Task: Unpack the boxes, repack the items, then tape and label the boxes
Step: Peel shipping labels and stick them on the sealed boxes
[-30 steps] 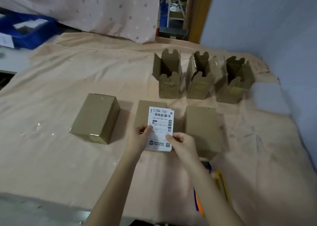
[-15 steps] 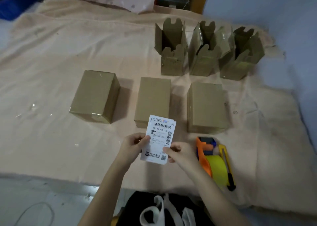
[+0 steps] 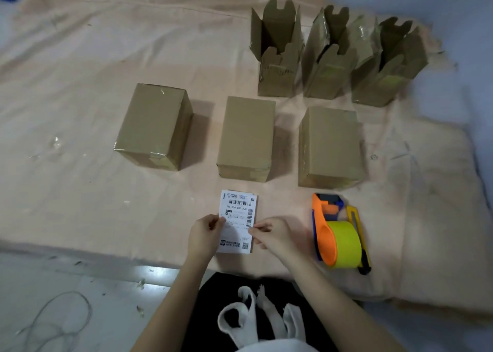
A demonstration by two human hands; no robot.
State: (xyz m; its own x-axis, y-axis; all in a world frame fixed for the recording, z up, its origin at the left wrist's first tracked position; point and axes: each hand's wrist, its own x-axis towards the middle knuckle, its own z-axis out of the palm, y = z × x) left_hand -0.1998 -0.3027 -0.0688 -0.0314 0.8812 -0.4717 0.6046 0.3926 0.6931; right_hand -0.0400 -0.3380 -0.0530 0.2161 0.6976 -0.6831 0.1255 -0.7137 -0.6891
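Shipping labels [image 3: 238, 219]: small white stack, just below centre, above the cloth [image 3: 80, 111].
Left hand [image 3: 204, 235]: I pinch the stack's left edge.
Right hand [image 3: 272, 235]: I pinch its right edge.
Sealed boxes: left box [image 3: 154, 126] at 10 o'clock of the labels, middle box [image 3: 246, 138] at 12, right box [image 3: 329, 146] at 2.
Open boxes [image 3: 277, 52]: three upright, toward 1 o'clock.
Tape dispenser [image 3: 337, 234]: orange, yellow roll, at 3 o'clock.

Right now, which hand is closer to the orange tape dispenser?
Right. The right hand pinches the shipping label's right edge, just left of the tape dispenser. The left hand holds the label's left edge, farther away.
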